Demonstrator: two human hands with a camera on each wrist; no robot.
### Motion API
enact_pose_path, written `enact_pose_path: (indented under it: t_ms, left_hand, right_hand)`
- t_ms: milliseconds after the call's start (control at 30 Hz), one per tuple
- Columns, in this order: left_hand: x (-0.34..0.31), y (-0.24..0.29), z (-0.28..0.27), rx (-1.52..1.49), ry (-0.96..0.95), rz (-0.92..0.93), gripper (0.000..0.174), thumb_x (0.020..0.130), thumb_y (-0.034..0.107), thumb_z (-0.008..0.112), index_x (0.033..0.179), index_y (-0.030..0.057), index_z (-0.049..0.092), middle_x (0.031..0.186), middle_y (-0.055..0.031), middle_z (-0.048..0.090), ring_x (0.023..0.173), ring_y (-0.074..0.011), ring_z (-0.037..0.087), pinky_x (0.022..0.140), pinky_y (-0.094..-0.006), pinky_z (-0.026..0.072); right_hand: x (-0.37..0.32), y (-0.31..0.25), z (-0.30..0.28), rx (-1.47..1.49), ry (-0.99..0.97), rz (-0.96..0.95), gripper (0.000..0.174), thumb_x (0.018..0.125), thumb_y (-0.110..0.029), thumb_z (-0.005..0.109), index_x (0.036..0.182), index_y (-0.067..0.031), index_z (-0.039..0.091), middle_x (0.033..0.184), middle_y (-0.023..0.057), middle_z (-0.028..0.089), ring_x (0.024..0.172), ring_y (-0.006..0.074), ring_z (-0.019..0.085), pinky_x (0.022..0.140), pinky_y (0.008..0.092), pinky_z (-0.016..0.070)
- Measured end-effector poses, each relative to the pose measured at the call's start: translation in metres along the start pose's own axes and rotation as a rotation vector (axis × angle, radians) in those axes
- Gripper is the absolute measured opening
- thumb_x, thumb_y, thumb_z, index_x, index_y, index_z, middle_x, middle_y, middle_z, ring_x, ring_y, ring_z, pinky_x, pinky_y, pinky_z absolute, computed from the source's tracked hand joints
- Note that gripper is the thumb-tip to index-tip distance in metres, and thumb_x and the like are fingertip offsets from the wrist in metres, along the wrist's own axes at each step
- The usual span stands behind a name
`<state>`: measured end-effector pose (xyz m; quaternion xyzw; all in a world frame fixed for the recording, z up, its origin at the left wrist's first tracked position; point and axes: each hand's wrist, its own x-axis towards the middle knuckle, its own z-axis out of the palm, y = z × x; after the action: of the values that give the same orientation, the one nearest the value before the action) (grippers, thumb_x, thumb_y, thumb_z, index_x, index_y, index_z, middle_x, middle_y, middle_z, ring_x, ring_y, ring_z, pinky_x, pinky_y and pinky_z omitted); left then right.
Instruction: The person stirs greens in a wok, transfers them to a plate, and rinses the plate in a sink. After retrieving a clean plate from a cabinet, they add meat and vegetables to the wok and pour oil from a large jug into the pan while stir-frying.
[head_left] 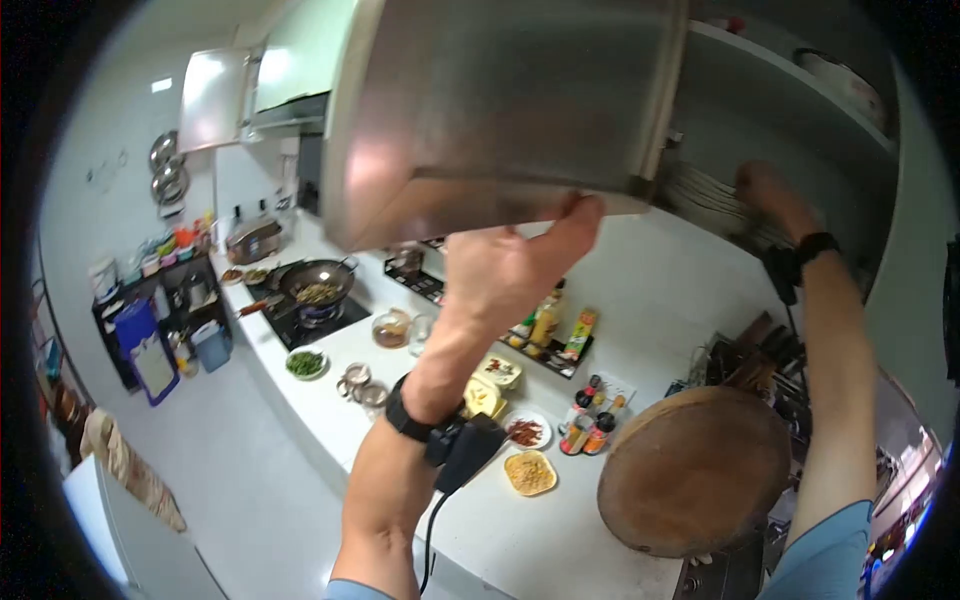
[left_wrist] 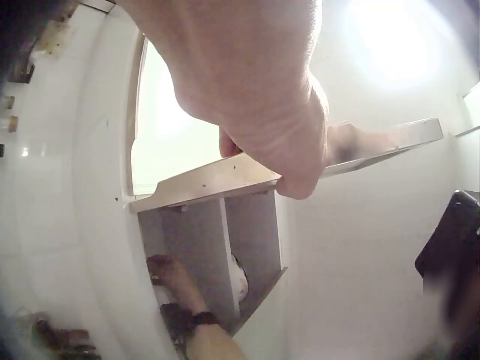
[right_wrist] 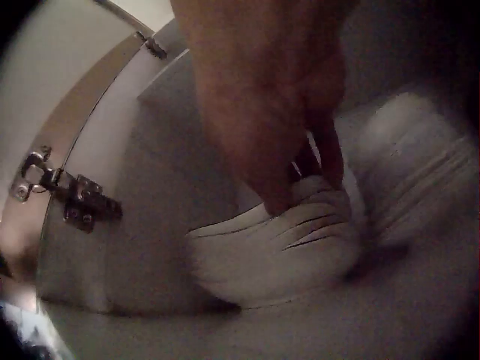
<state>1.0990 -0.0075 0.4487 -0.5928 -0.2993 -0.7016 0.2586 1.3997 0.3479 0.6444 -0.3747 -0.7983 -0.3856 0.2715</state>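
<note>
My left hand [head_left: 510, 275] grips the lower edge of a raised cabinet door [head_left: 530, 100], thumb along the edge; in the left wrist view the fingers wrap its pale side [left_wrist: 217, 182]. My right hand [head_left: 778, 198] reaches inside the wall cabinet [head_left: 800, 135]. There, in the right wrist view, it pinches the rim at the top of a stack of white dishes [right_wrist: 277, 259], thumb on the near side and fingers over the far side. A second white stack [right_wrist: 420, 165] stands right beside it. The cabinet interior is dim.
Metal hinges [right_wrist: 86, 199] join door and cabinet wall. On the counter [head_left: 460, 545] below stand small dishes of ingredients, several sauce bottles [head_left: 590, 425] and a round wooden board [head_left: 695, 470], upright. Farther left, a wok [head_left: 320, 285] with food sits on the stove.
</note>
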Motion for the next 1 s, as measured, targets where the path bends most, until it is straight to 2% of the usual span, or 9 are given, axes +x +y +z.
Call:
enact_pose_path:
  t_ms: [100,200,300,433,533,700,767,833,1000]
  left_hand:
    - [0.003,-0.001,0.005,-0.363,0.025,-0.167,0.013,0.093,0.002,0.078,0.106,-0.0010,0.076,0.096,-0.0021,0.075,0.086,-0.0109,0.067,0.077,-0.0278,0.0544]
    - [0.007,-0.004,0.007,-0.394,0.054,-0.029,0.015,0.094,0.002,0.077,0.109,-0.0006,0.076,0.099,-0.0033,0.076,0.088,-0.0121,0.069,0.080,-0.0284,0.0559]
    - [0.005,0.008,0.000,-0.391,-0.010,-0.236,0.010,0.093,0.004,0.078,0.102,-0.0007,0.078,0.095,-0.0025,0.076,0.084,-0.0113,0.070,0.078,-0.0286,0.0567]
    - [0.005,0.003,0.006,-0.379,0.041,-0.142,0.007,0.092,0.007,0.079,0.095,0.0012,0.080,0.093,-0.0029,0.077,0.083,-0.0117,0.069,0.078,-0.0297,0.0560]
    - [0.006,0.008,0.004,-0.350,0.107,-0.106,0.011,0.089,0.009,0.081,0.097,0.0007,0.080,0.093,-0.0042,0.078,0.084,-0.0135,0.070,0.080,-0.0313,0.0563]
    - [0.005,0.010,0.009,-0.381,0.066,-0.189,0.012,0.087,0.009,0.081,0.095,-0.0005,0.080,0.093,-0.0053,0.079,0.086,-0.0149,0.071,0.083,-0.0320,0.0565]
    - [0.006,0.005,0.016,-0.380,0.202,-0.031,0.010,0.081,0.004,0.077,0.090,0.0007,0.073,0.082,-0.0121,0.074,0.069,-0.0222,0.069,0.066,-0.0344,0.0550]
    - [0.003,0.003,0.021,-0.420,0.201,-0.049,0.011,0.081,0.004,0.077,0.092,0.0016,0.074,0.084,-0.0119,0.073,0.072,-0.0238,0.069,0.069,-0.0358,0.0552]
    - [0.004,0.017,0.023,-0.423,0.151,-0.126,0.017,0.079,0.005,0.078,0.094,0.0039,0.071,0.087,-0.0125,0.068,0.082,-0.0307,0.066,0.076,-0.0415,0.0542]
  right_hand:
    - [-0.004,-0.014,-0.016,0.038,-0.072,0.059,0.025,0.095,-0.014,0.071,0.116,-0.0012,0.075,0.119,0.0266,0.072,0.113,0.0443,0.069,0.098,0.0516,0.0543]
    - [-0.020,-0.025,-0.026,0.078,-0.023,0.095,0.037,0.101,-0.016,0.066,0.135,-0.0001,0.065,0.130,0.0274,0.067,0.124,0.0453,0.064,0.106,0.0505,0.0512]
    - [-0.023,-0.019,-0.038,0.175,-0.100,0.029,0.043,0.103,-0.016,0.064,0.142,0.0016,0.060,0.136,0.0287,0.064,0.130,0.0451,0.061,0.108,0.0514,0.0494]
    - [-0.018,-0.011,-0.025,0.289,-0.008,0.056,0.042,0.103,-0.017,0.064,0.141,0.0026,0.062,0.136,0.0291,0.065,0.128,0.0448,0.063,0.107,0.0513,0.0508]
    - [-0.006,-0.015,-0.021,0.071,-0.136,0.102,0.041,0.104,-0.019,0.064,0.138,0.0034,0.065,0.134,0.0298,0.067,0.125,0.0456,0.065,0.106,0.0509,0.0521]
    - [-0.014,-0.019,-0.025,-0.028,0.024,0.161,0.038,0.105,-0.022,0.062,0.133,0.0026,0.069,0.131,0.0303,0.069,0.120,0.0455,0.068,0.103,0.0505,0.0526]
    - [-0.031,-0.029,-0.051,0.006,0.102,0.149,0.038,0.106,-0.023,0.060,0.134,0.0021,0.068,0.130,0.0303,0.069,0.119,0.0453,0.069,0.102,0.0506,0.0528]
    - [-0.059,-0.047,-0.091,0.039,0.175,0.139,0.038,0.108,-0.024,0.057,0.135,0.0017,0.067,0.130,0.0302,0.069,0.117,0.0451,0.069,0.102,0.0507,0.0529]
    - [-0.139,0.017,-0.125,0.092,0.292,0.190,0.048,0.113,-0.028,0.055,0.151,0.0008,0.056,0.138,0.0202,0.070,0.125,0.0315,0.068,0.108,0.0428,0.0508]
